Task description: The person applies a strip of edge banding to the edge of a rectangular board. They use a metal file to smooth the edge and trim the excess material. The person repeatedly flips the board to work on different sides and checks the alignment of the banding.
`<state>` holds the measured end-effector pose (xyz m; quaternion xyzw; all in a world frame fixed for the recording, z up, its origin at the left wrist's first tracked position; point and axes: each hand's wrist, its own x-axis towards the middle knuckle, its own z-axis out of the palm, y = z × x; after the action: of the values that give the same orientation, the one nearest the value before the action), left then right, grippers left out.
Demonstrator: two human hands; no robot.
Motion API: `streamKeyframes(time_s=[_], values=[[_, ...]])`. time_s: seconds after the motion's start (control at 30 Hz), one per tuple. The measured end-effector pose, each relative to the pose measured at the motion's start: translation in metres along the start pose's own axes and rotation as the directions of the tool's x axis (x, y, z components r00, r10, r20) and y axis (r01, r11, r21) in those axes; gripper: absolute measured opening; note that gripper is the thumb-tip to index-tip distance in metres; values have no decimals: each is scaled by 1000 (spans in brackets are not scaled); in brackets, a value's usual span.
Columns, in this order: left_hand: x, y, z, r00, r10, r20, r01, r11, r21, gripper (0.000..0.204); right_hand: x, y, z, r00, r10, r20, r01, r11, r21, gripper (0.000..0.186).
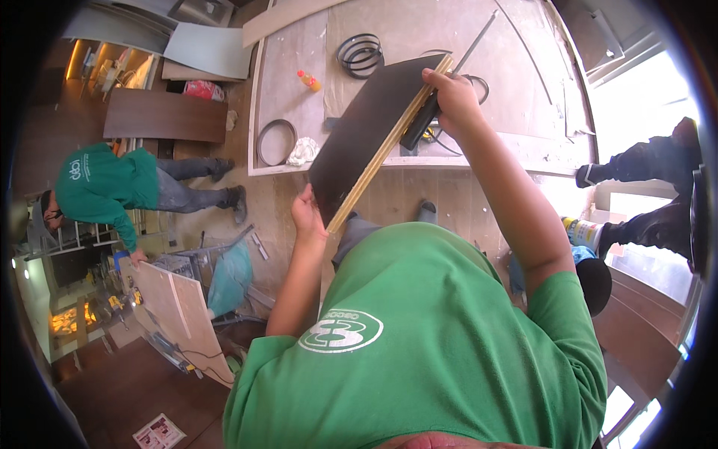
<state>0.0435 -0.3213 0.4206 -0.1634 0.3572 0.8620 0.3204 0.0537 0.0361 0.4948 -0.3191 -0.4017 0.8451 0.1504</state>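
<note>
Between my two hands a dark brown wooden panel [366, 120] is held up at a slant, its pale layered edge facing me. My left hand [305, 212] grips the lower left end, fingers partly behind the board. At the upper right end, my right hand [452, 99] closes around the edge, thumb on the edge. Just beneath the right hand is a black tube-like tool [420, 127]; a thin metal rod [476, 39] sticks out beyond the hand. I cannot tell whether they are one piece or whether the right hand touches them.
The worktable [299, 112] bears black strip coils [360, 56], a dark roll [276, 142], an orange bottle [308, 80] and a crumpled white cloth [303, 151]. At left a person in green [105, 183] touches a board [176, 307]. Another person's legs [643, 165] and a bucket [582, 230] are at right.
</note>
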Motion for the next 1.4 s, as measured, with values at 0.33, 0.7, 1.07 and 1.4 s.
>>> streamKeyframes(time_s=[0.33, 0.7, 1.07, 1.4], values=[[66, -129, -111, 747, 488, 452, -460, -113, 881, 76, 24, 65, 34, 997, -56, 49, 72, 896, -438, 24], [158, -162, -106, 822, 394, 411, -505, 169, 847, 70, 123, 84, 88, 992, -100, 82, 126, 601, -789, 32], [195, -169, -174, 939, 133, 316, -323, 656, 682, 78, 165, 149, 101, 998, -70, 4, 41, 533, -845, 34], [203, -127, -148, 851, 267, 452, -505, 182, 844, 78, 180, 144, 107, 999, 28, -15, -30, 634, -773, 53]])
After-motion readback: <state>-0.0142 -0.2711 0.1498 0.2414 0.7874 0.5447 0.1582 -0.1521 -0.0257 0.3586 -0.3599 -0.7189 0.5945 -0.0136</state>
